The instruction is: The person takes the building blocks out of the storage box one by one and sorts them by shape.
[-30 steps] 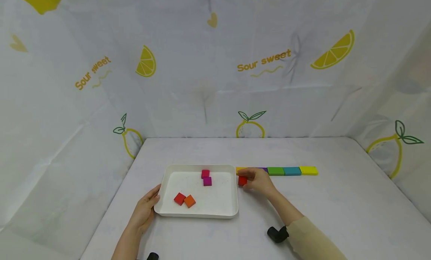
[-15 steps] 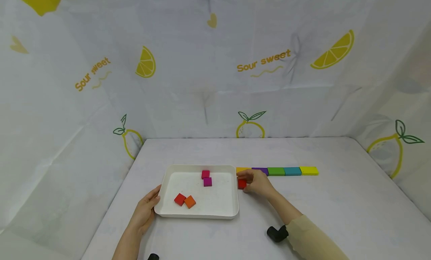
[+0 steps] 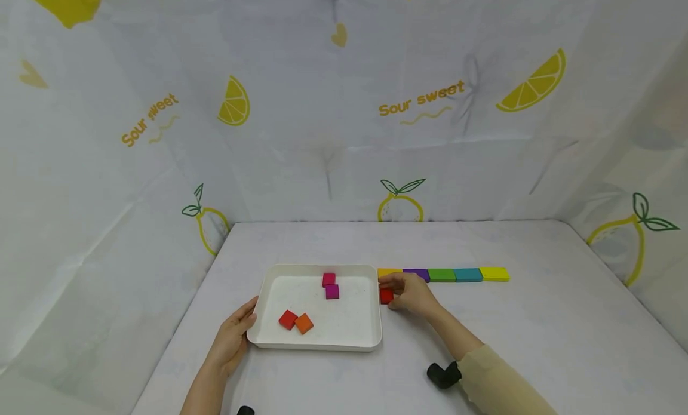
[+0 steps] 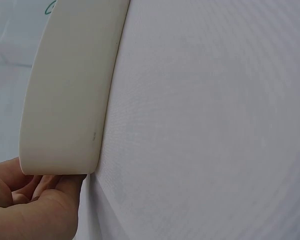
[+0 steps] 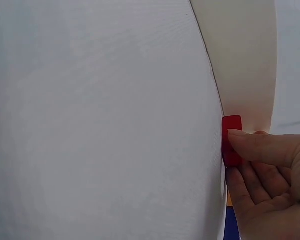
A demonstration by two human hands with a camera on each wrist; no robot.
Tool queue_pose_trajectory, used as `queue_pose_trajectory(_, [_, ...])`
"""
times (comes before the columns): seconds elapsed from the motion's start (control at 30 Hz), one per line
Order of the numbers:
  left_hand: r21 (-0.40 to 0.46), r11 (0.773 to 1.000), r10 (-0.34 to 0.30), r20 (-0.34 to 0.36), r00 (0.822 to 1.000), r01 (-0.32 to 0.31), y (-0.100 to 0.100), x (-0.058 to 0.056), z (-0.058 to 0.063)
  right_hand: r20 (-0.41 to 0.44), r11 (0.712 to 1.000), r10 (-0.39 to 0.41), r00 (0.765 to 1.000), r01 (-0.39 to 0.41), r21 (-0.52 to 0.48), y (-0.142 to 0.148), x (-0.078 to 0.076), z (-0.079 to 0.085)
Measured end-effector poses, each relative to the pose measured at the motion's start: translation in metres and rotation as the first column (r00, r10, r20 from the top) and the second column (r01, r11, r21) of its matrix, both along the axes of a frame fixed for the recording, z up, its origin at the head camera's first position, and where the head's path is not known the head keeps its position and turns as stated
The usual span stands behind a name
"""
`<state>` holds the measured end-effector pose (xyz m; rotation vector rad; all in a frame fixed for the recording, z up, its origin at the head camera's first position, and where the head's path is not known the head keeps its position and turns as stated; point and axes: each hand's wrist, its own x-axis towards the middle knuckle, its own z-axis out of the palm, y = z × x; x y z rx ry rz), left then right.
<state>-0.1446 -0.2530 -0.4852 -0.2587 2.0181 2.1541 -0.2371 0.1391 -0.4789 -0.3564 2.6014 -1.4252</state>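
A white rectangular tray stands on the table with several small square blocks in it. At its left side my left hand grips the wall; in the left wrist view its bent fingers meet the end of the tray. Just outside the right wall, my right hand pinches a red block. The right wrist view shows the thumb on this red block, which stands close to the tray wall. Inside the tray lie a red block, an orange block, a pink block and a purple block.
Behind the right hand a row of flat coloured pieces runs rightward from the tray: orange, purple, green, blue and yellow. A white lemon-print cloth hangs behind the white table.
Both hands, the tray and the blocks stay practically in place. The right fingers have shifted slightly from the row, so more of its orange and purple pieces shows than a second ago.
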Motion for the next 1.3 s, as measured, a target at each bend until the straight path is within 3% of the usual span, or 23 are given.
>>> queue_pose_trajectory(0.3, [-0.003,1.0,-0.001,0.003,1.0,0.001,0.001,-0.001,0.0,-0.01,1.0,-0.005,1.0,0.005,0.027,0.001,0.003,0.002])
queue_pose_trajectory(0.63, [-0.004,1.0,0.005,0.008,1.0,-0.005,0.002,-0.001,0.002,-0.026,0.999,0.018,0.999,-0.019,-0.043,-0.003,0.011,0.03])
queue_pose_trajectory(0.83, [-0.005,1.0,0.006,0.009,1.0,-0.006,0.003,0.0,0.002,-0.037,0.987,0.134,0.99,-0.137,-0.086,-0.026,0.021,0.037])
queue_pose_trajectory(1.0, [-0.008,1.0,0.015,0.009,1.0,-0.015,0.002,-0.001,0.001,-0.028,0.956,0.265,0.964,-0.266,-0.119,-0.055,0.031,0.037])
queue_pose_trajectory(1.3, [-0.008,1.0,0.024,-0.011,1.0,-0.024,0.002,-0.002,0.0,0.009,0.931,0.347,0.938,-0.343,-0.126,-0.103,0.031,0.019])
